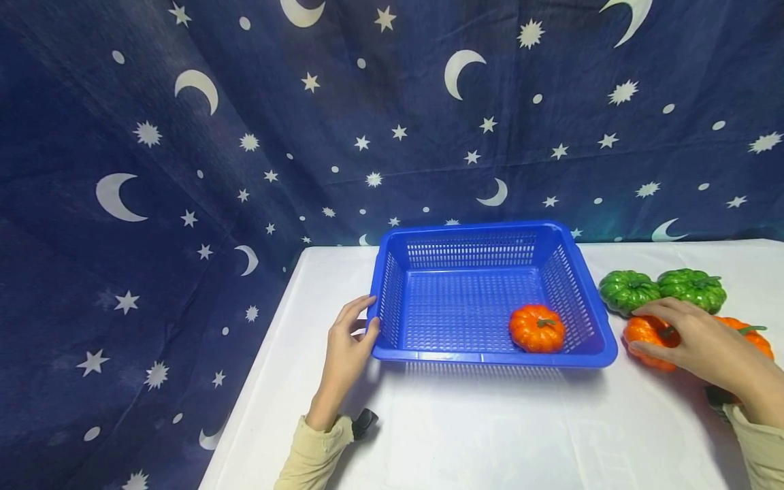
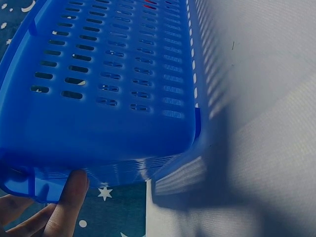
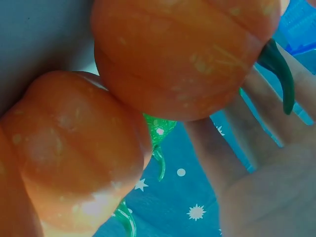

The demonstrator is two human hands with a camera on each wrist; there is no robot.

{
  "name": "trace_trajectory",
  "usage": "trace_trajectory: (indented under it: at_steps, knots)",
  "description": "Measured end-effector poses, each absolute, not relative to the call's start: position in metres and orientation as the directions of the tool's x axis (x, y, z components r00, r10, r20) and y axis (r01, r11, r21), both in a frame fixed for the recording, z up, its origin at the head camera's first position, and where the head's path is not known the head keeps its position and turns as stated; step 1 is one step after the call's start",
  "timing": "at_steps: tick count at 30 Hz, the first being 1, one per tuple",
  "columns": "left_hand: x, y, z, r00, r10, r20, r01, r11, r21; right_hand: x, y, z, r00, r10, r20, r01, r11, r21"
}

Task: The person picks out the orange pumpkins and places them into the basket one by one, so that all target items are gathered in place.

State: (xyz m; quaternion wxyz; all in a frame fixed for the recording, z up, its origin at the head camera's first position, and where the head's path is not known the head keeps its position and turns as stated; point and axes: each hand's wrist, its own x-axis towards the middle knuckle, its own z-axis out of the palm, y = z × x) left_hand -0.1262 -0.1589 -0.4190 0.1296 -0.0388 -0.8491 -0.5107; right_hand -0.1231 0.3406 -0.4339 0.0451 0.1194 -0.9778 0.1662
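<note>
My left hand (image 1: 348,348) holds the left rim of a blue slotted basket (image 1: 490,357), its thumb and fingers bent at the edge. In the left wrist view the thumb lies against the basket's end (image 2: 98,133). Inside the basket's right front corner sits one orange pumpkin (image 1: 536,329). Right of the basket, my right hand (image 1: 710,347) spans another orange pumpkin (image 1: 646,331), thumb at its near side and fingers at its far side. The right wrist view shows this pumpkin (image 3: 182,54) large, with the fingers (image 3: 217,153) behind it and the palm apart from it.
More orange pumpkins (image 1: 755,338) lie partly behind the right hand, one seen close by (image 3: 79,148) in the right wrist view. Two green pumpkins (image 1: 627,291) (image 1: 692,288) stand side by side farther back. A dark blue cloth (image 1: 416,177) with moons and stars hangs behind the white table (image 1: 465,435).
</note>
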Motion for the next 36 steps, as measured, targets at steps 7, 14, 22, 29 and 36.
trace_trajectory:
  at_steps: [7, 14, 22, 29, 36]
  knots:
    - [-0.1276, -0.1599, -0.4233, -0.965, -0.080, 0.251, 0.184, 0.477, 0.859, -0.1240, 0.3410, -0.4327, -0.978, -0.204, 0.053, -0.210, 0.929, -0.303]
    - [-0.1269, -0.1636, -0.4257, -0.960, -0.053, 0.276, 0.219, 0.471, 0.854, -0.1232, 0.3419, -0.4340, -0.975, -0.210, 0.067, -0.221, 0.927, -0.303]
    - [-0.1265, -0.1632, -0.4248, -0.958, -0.044, 0.284, 0.231, 0.470, 0.852, -0.1221, 0.3417, -0.4341, -0.968, -0.219, 0.120, -0.245, 0.923, -0.295]
    - [-0.1271, -0.1629, -0.4252, -0.958, -0.046, 0.282, 0.229, 0.472, 0.851, -0.1217, 0.3398, -0.4311, -0.957, -0.234, 0.173, -0.277, 0.913, -0.299]
    - [-0.1270, -0.1628, -0.4249, -0.959, -0.044, 0.281, 0.230, 0.462, 0.857, -0.1224, 0.3378, -0.4249, -0.945, -0.251, 0.210, -0.306, 0.905, -0.296]
